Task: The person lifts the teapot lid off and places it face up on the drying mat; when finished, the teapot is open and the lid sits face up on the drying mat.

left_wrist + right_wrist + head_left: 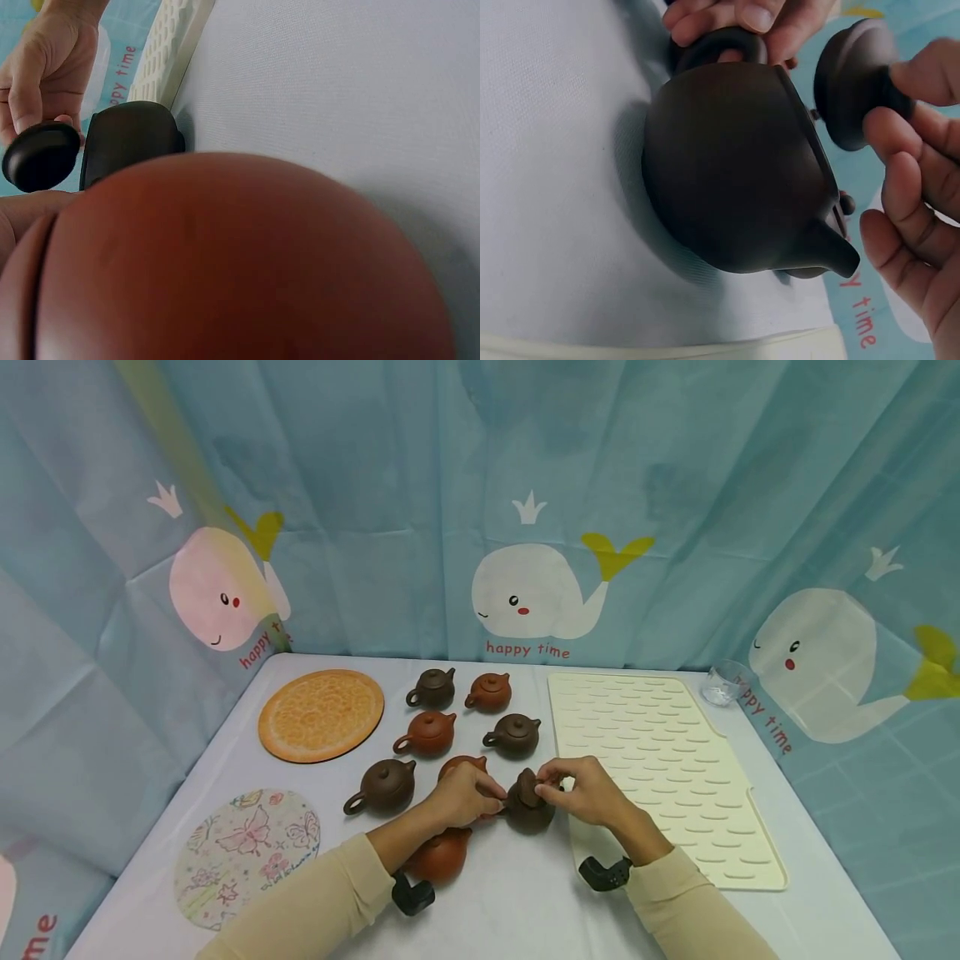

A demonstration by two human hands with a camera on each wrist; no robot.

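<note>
A dark brown teapot [735, 165] stands on the white table with its top uncovered. Its ring handle [724, 49] is gripped by my left hand [467, 795], seen at the top of the right wrist view. Just above the opening, my right hand [585, 787] pinches the teapot lid [855, 82] by its knob, holding it tilted and apart from the rim. In the left wrist view a large reddish-brown teapot [240, 255] fills the foreground, under my left forearm in the head view. Another reddish teapot [462, 766] is partly hidden behind my left hand.
Several lidded teapots in brown and reddish clay, such as a brown one [386, 787], stand left and behind. An orange round mat [321, 716] and a patterned round mat [243, 852] lie at left. A cream ridged mat [667, 760] and a clear cup [723, 685] are at right.
</note>
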